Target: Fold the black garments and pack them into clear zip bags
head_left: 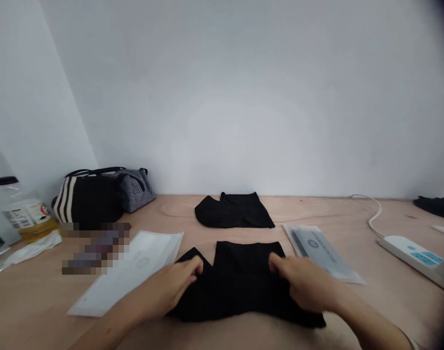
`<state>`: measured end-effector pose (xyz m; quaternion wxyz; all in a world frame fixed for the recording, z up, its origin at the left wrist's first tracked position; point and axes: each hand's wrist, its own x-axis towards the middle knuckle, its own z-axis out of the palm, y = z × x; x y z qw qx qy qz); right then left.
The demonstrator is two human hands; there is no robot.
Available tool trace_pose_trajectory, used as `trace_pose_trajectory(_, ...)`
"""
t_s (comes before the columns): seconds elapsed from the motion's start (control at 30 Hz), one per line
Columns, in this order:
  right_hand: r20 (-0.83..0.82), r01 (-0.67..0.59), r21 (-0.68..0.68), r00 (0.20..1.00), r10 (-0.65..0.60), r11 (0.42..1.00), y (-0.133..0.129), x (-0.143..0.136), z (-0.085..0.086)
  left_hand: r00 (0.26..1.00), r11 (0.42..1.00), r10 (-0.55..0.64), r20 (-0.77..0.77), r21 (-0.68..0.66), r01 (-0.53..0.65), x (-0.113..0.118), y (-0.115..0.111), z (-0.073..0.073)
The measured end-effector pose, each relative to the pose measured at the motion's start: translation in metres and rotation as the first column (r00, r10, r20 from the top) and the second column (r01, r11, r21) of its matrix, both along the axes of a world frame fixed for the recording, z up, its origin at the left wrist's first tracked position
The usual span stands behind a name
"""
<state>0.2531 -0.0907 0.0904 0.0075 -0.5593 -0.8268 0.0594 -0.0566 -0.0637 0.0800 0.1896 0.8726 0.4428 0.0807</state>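
Bare-handed setup here, left hand (183,281) around 7 o'clock, right hand (307,282) between 4 and 5. Knuckles look rounded, and both forearms are slim and bare too. Tiny dark spot (108,331) on the left one. Thin pale strip (412,343) on the right one near 4 o'clock, can't tell if it's cuff or band.
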Motion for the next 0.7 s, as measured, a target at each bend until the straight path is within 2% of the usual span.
trace_pose_trajectory(0.1, 0.076, -0.007, 0.059, 0.997, 0.003, 0.998, 0.045, 0.004, 0.003, 0.990, 0.985, 0.095, -0.100, 0.156, -0.079, 0.012, 0.036, 0.002)
trace_pose_trajectory(0.17, 0.113, 0.035, 0.075, 0.993, -0.043, 0.997, 0.072, 0.004, 0.000, 0.977, 0.966, 0.156, -0.144, 0.228, -0.121, 0.021, 0.061, -0.003)
trace_pose_trajectory(0.3, 0.135, 0.102, 0.130, 0.984, -0.120, 0.986, 0.099, -0.007, -0.015, 0.963, 0.946, 0.219, -0.158, 0.274, -0.171, 0.037, 0.097, -0.018)
trace_pose_trajectory(0.4, 0.122, 0.168, 0.223, 0.972, -0.199, 0.960, 0.094, -0.022, -0.028, 0.949, 0.901, 0.293, -0.116, 0.366, -0.233, 0.048, 0.093, -0.024)
trace_pose_trajectory(0.5, 0.021, 0.174, 0.289, 0.982, -0.188, 0.941, 0.076, -0.036, -0.041, 0.953, 0.861, 0.301, -0.044, 0.442, -0.252, 0.057, 0.070, -0.030)
trace_pose_trajectory(0.6, -0.122, 0.102, 0.238, 0.990, -0.075, 0.966, 0.059, -0.041, -0.059, 0.978, 0.878, 0.202, -0.050, 0.451, -0.158, 0.059, 0.050, -0.047)
trace_pose_trajectory(0.7, -0.133, 0.094, 0.095, 0.988, -0.081, 0.991, 0.051, -0.038, -0.076, 0.977, 0.921, 0.182, -0.112, 0.366, -0.129, 0.054, 0.046, -0.070)
